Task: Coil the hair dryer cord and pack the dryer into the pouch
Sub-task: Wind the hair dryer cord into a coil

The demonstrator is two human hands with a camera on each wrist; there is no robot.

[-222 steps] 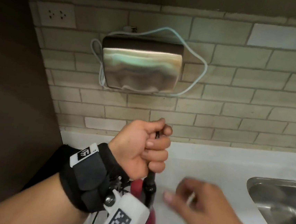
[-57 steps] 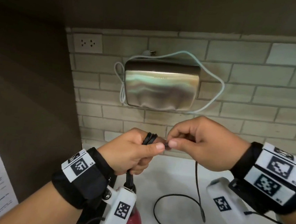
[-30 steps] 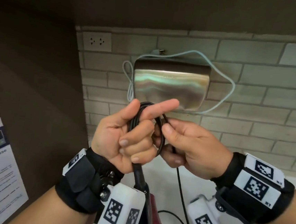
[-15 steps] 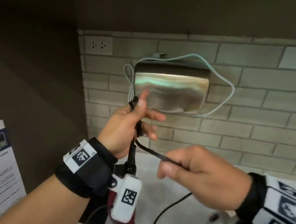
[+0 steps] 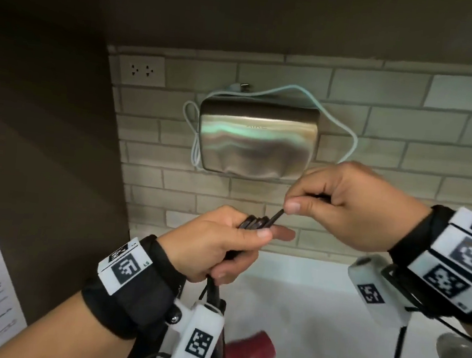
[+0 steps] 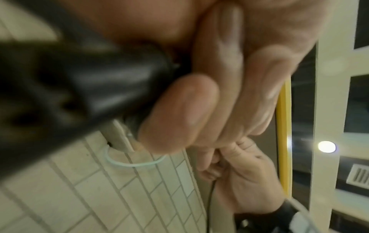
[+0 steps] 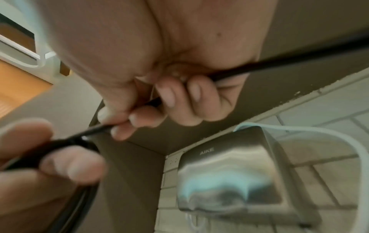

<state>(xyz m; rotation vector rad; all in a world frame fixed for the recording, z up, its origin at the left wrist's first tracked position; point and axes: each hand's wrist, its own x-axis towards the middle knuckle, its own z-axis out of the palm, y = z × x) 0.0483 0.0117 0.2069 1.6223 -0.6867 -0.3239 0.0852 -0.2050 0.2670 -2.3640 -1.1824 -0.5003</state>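
**A:** What are the two hands doing?

**B:** The left hand (image 5: 216,246) is held above the white tabletop (image 5: 297,306), close to its back edge by a brick-tile wall. Its grip is closed around several stacked loops of the black hair dryer cord (image 5: 256,222), thumb pressing the loops against the forefinger. The right hand (image 5: 350,207), just beside it and a little higher, pinches the next stretch of the same cord between thumb and curled fingers. A short taut length runs between the two hands.

**B:** The rest of the cord trails out of the right hand and down toward the tabletop.

**A:** And the dryer itself?

**B:** The dark red hair dryer (image 5: 246,356) shows below the left wrist, at the near edge of the tabletop, partly hidden by the wrist camera. I cannot tell whether it hangs from the cord or rests on the surface.

**A:** Which step is this?

**B:** It looks like coiling, midway. No pouch is visible. On the wall there is only a steel hand dryer (image 5: 257,140) with a pale cable, and a socket (image 5: 141,70).

**A:** What does the next move call for?

**B:** Probably bringing the pinched length round onto the bundle while the left thumb lifts briefly without letting the loops spring apart.
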